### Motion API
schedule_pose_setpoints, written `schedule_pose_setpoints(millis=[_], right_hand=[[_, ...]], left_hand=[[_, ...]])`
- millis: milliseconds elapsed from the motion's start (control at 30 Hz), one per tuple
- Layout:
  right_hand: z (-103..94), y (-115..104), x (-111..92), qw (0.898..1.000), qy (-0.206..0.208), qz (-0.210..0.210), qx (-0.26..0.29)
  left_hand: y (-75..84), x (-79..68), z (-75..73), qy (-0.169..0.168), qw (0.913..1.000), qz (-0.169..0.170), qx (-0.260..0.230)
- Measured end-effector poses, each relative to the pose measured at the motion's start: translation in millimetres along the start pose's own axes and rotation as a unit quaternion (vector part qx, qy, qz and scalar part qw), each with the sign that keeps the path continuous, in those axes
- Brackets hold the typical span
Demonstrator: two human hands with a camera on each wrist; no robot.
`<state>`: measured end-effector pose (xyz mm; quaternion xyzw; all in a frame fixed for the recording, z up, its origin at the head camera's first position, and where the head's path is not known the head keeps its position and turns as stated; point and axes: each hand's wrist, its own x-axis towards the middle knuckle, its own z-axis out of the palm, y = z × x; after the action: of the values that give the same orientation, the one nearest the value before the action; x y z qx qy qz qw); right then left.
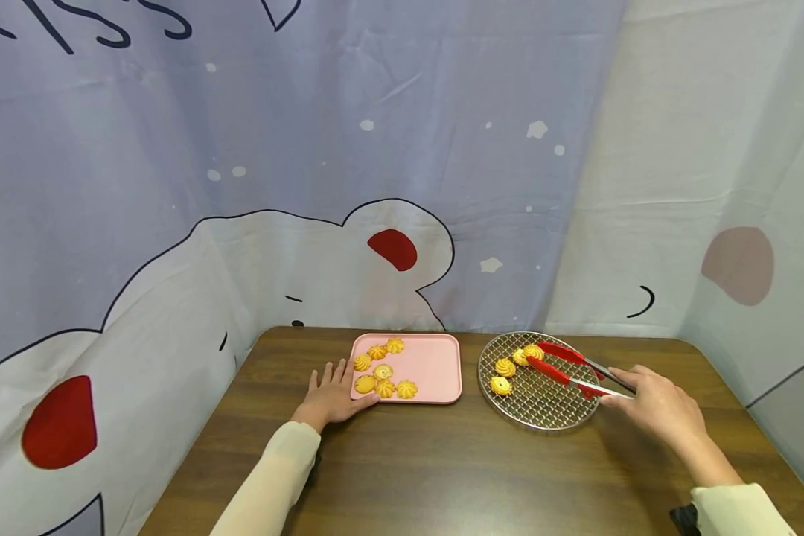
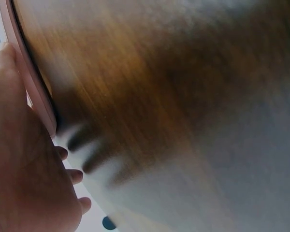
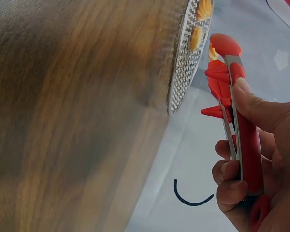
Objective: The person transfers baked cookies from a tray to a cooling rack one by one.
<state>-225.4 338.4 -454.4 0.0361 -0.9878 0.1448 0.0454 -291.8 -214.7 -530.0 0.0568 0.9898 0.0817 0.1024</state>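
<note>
My right hand (image 1: 663,409) grips red-and-steel tongs (image 3: 246,130), fingers curled round the handle. The tongs' two red tips lie on either side of a swirled yellow cookie (image 1: 533,351) over the round wire rack (image 1: 549,409); whether they squeeze it I cannot tell. Other cookies (image 1: 505,367) sit on the rack's left part. My left hand (image 1: 331,398) rests at the near left corner of a pink tray (image 1: 435,365), fingers spread and thumb along its front edge. Several yellow cookies (image 1: 406,388) lie on the tray's left half.
Tray and rack stand side by side, a small gap between them, near the back of a brown wooden table (image 1: 442,469). Behind the table hangs a printed cloth (image 1: 496,186) with a cartoon pattern, which also runs along both sides.
</note>
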Motion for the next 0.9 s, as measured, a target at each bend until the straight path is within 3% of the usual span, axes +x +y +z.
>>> schedule_pose_setpoints(millis=[900], right_hand=[[7.9,14,14,0.998,-0.026,0.055,0.015]], left_hand=[[0.7,-2.2,-2.5,0.003,1.0,-0.003,-0.002]])
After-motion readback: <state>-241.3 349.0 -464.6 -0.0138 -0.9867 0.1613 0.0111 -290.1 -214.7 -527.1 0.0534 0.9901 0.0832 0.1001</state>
